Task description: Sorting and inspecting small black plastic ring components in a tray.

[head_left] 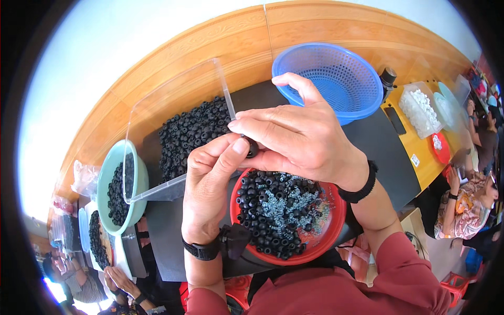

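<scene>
My left hand point(214, 176) pinches a black ball-shaped plastic part point(252, 148) between thumb and fingers; a hole shows in its side. My right hand point(307, 134) meets it at the same part, thumb below and fingers above, with one finger raised. What lies between the fingertips is partly hidden. Below the hands stands a red basin point(340, 218) with many similar black parts point(273, 242) and a heap of small blue-grey coiled pieces point(286, 206) like springs. Behind my left hand, a clear plastic bin point(181, 185) tilts around a pile of black parts point(194, 131).
A blue perforated basket point(333, 89) stands at the back right, beside a dark bottle point(387, 79). At left, a green basin point(143, 184) holds more black parts. A phone point(395, 121) and a box of white pieces point(421, 110) lie on the yellow table point(415, 144). Other people sit on both sides.
</scene>
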